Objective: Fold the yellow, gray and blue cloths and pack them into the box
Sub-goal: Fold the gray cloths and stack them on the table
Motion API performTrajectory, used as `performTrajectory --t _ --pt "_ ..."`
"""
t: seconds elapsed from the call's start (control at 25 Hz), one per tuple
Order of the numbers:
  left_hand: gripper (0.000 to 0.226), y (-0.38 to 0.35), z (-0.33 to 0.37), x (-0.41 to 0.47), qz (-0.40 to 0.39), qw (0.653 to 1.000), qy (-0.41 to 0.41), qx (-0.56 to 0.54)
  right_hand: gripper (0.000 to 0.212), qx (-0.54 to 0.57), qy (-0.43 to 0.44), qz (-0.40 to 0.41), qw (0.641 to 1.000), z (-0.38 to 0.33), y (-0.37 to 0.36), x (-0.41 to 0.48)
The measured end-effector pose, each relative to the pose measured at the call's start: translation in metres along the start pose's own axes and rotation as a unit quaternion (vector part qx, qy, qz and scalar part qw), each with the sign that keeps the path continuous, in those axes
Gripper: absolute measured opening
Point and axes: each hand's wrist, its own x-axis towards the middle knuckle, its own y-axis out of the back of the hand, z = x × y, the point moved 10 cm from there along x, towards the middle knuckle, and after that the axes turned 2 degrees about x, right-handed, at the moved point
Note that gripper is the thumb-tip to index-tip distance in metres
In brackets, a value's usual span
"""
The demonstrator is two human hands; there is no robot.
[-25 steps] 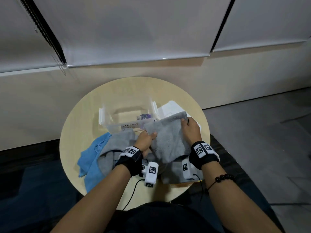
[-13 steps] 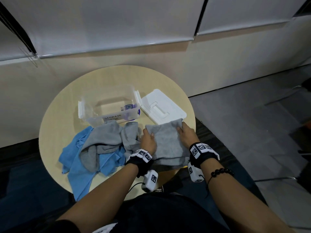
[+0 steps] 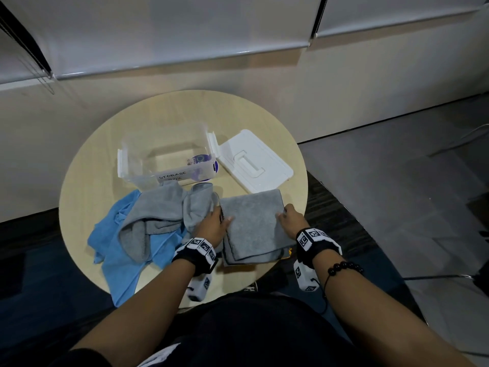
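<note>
The left hand (image 3: 211, 227) and right hand (image 3: 290, 221) clamp opposite edges of the folded gray cloth (image 3: 254, 229), probably so its layers hold when lifted.

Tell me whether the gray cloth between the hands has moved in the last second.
Yes. The gray cloth dropped toward the person: it hid most of the white lid, now almost wholly uncovered.

- Two gray cloths: folded gray cloth (image 3: 254, 223), crumpled gray cloth (image 3: 158, 207).
- One blue cloth (image 3: 116, 250), front-left of the box (image 3: 148, 178).
- One box, one lid (image 3: 254, 165).
- Two hands: left hand (image 3: 211, 229), right hand (image 3: 291, 221).
- One desk (image 3: 92, 186).
</note>
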Motion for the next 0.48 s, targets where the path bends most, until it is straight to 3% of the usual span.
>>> performTrajectory --t 0.04,0.12,0.2,0.32,0.4,0.48 --pt "0.052 0.003 -0.009 0.000 0.000 0.999 0.016 0.050 0.033 0.007 -0.009 0.009 1.000 0.002 0.002 0.000" --pt "0.046 0.023 -0.020 -0.002 0.073 0.992 0.045 0.088 0.037 0.004 -0.013 0.042 0.999 0.003 0.008 -0.002" --pt "0.026 0.039 -0.006 -0.010 0.159 0.985 -0.006 0.064 0.037 -0.020 0.001 0.078 0.997 0.003 0.014 -0.005" --pt "0.020 0.006 0.012 -0.015 0.055 0.996 -0.055 0.051 0.036 -0.055 0.006 0.083 0.995 0.007 0.010 -0.008" --pt "0.029 -0.016 0.012 -0.017 -0.018 0.999 -0.020 0.041 0.033 -0.077 0.001 0.083 0.994 0.008 0.005 -0.010" --pt "0.038 -0.022 0.012 -0.016 -0.036 0.999 0.004 -0.002 0.032 -0.091 -0.003 0.093 0.991 0.006 0.003 -0.011"
